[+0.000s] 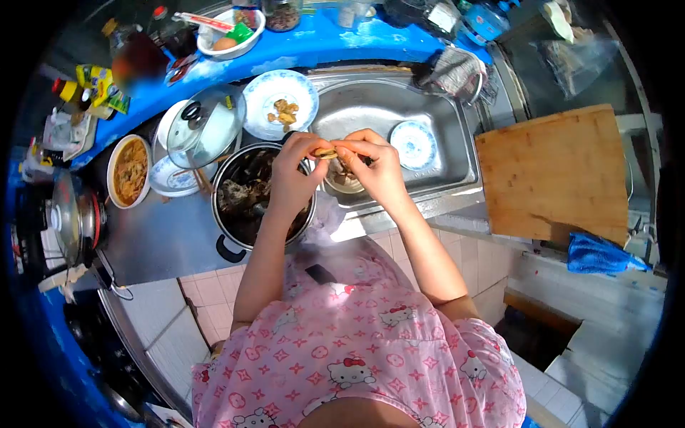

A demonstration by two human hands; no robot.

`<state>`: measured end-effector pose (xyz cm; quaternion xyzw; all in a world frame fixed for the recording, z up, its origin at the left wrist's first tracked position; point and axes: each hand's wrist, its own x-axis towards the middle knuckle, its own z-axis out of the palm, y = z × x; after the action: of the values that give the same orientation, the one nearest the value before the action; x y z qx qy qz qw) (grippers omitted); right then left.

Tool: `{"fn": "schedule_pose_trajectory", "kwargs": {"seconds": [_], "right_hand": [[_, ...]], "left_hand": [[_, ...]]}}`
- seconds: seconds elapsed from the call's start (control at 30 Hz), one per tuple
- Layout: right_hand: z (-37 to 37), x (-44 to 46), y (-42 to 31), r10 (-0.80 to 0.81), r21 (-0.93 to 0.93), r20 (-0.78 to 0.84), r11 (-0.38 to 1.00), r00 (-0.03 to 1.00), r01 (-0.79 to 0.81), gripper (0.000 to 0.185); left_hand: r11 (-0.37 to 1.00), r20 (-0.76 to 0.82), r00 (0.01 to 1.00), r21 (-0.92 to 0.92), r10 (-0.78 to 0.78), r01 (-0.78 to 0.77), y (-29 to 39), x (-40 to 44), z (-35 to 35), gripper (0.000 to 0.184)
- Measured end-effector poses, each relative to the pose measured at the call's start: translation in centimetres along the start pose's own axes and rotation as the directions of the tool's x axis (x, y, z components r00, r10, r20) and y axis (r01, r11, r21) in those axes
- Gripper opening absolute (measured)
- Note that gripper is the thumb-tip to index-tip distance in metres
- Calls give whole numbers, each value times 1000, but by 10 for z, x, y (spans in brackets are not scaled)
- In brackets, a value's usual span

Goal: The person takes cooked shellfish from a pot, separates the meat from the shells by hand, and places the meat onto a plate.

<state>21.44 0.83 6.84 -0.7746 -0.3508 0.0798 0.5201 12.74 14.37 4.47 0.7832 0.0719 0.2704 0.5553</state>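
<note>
My left hand (294,165) and my right hand (377,164) meet over the sink's near left edge. Both pinch a small yellowish mussel (325,153) between thumbs and fingers. Under my left forearm stands a steel pot (220,227) full of dark mussels (242,196), partly covered by the arm. Just beyond my left hand, a blue-patterned white plate (260,93) carries a few pieces of orange mussel meat (283,112). Below my fingers sits a bowl (344,187) with what look like shells, mostly hidden by my hands.
A small plate (412,145) lies in the steel sink (457,118). To the left are a glass lid (207,128) and a bowl of cooked food (129,171). A wooden cutting board (553,171) and a blue cloth (603,255) are at the right. Bottles line the blue ledge (321,39).
</note>
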Motion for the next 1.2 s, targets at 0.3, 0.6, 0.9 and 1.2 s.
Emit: {"fn": "schedule_pose_trajectory", "kwargs": {"seconds": [0.3,0.6,0.9,1.2], "right_hand": [[-35,-6,-6,137,1,-25,991,990,-137,11],[-45,-1,7,366,481,286,745,886,-463,15],[-39,3,7,314,389,315,818,896,-424,15],[-31,1,18,408,685,357,498,841,-532,9]], "left_hand": [[813,199,949,-492,-243,311,7,8,24,24],[746,367,885,-494,-286,446,21,17,17,20],[812,295,887,-372,-356,450,18,14,13,17],[719,203,885,-521,-420,461,4,11,24,12]]}}
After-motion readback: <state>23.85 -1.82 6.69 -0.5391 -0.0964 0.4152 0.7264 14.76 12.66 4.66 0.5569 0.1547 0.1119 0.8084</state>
